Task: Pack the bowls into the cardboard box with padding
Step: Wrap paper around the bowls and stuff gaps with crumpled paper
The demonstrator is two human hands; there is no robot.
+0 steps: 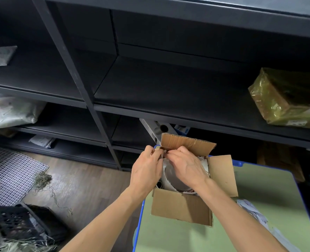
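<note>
Shelving (168, 84): dark, open-fronted, fills the upper two thirds of the frame. A parcel (286, 99) in yellow film lies on the shelf at right of frame. Pale bags (10, 113) lie on the shelves at left.

Floor (89, 179): wood-patterned, lower left of frame. On it are a white mesh mat (10, 175), a black crate (20, 220) and loose straw (43, 179).

Desk (259, 197): green top with a blue rim, lower right of frame. Shredded paper (250, 210) lies on it at the right edge of the frame.

Box (181, 208): cardboard, stands on the desk's upper-left corner, just right of frame centre. The flaps are open; the far flap stands upright.

Left grip (147, 168): over the box's left side, fingers curled. It pinches a small tan piece (157, 149) at the box's upper-left corner. Whether that piece belongs to the box cannot be told.

Right grip (187, 168): over the box's opening, fingertips curled down and meeting the left grip's at the same corner. What it holds, if anything, cannot be told.

Bowl (172, 179): grey, inside the box, directly below both grips and partly hidden by them. Neither grip touches it visibly.

Padding (204, 165): white paper, packed between the bowl and the box walls.
</note>
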